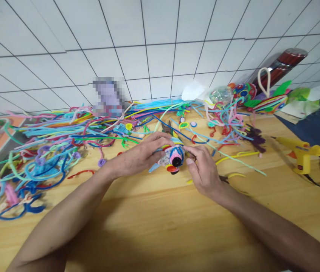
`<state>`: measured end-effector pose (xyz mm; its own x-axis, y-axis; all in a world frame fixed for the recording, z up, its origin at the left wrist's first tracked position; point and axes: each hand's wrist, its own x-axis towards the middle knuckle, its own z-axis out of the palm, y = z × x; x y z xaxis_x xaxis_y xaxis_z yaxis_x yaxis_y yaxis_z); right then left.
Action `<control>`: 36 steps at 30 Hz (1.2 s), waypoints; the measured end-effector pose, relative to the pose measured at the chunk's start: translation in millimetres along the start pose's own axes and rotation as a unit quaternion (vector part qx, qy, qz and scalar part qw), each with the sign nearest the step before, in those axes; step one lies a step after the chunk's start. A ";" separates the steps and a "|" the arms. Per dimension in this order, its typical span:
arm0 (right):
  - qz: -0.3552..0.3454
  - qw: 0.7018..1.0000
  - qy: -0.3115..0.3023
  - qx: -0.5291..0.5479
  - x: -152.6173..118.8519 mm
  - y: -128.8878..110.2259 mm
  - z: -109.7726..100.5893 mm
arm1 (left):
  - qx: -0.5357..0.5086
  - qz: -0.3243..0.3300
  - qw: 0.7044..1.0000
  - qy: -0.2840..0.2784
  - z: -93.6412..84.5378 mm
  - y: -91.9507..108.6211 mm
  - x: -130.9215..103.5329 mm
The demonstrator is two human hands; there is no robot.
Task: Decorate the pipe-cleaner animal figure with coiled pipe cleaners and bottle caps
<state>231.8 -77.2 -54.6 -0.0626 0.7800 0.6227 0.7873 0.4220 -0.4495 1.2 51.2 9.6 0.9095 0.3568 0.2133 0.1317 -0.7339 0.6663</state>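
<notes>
A small colourful craft figure is at the middle of the wooden table, with a pink ring round a black disc, a red and yellow oval and a light blue piece at its left. My left hand holds it from the left, fingers curved over its top. On its right side, my right hand has its index finger and thumb at the figure's edge, a small gap between them. Whether anything thin is in those fingers is too small to tell. Pliers lie behind the figure, partly hidden.
Many coloured pipe cleaners cover the table's back and left. A yellow glue gun lies at right. Yellow-handled pliers are beside my right wrist. Finished-looking crafts and a dark red cylinder stand by the tiled wall.
</notes>
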 end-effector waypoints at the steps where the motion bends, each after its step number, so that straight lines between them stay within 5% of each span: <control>1: -0.003 1.000 -0.004 0.003 -0.3 -0.8 0.4 | 0.001 0.000 1.000 -0.001 0.1 0.2 -0.2; 36: -0.029 0.998 -0.049 -0.012 -9.2 4.2 6.5 | -0.010 -0.017 1.000 0.004 0.2 0.4 -1.7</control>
<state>231.6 -79.6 -66.4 -0.1667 0.7970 0.5805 0.7950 0.4569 -0.3991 -0.3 50.2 9.3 0.9014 0.3857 0.1970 0.1533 -0.7096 0.6877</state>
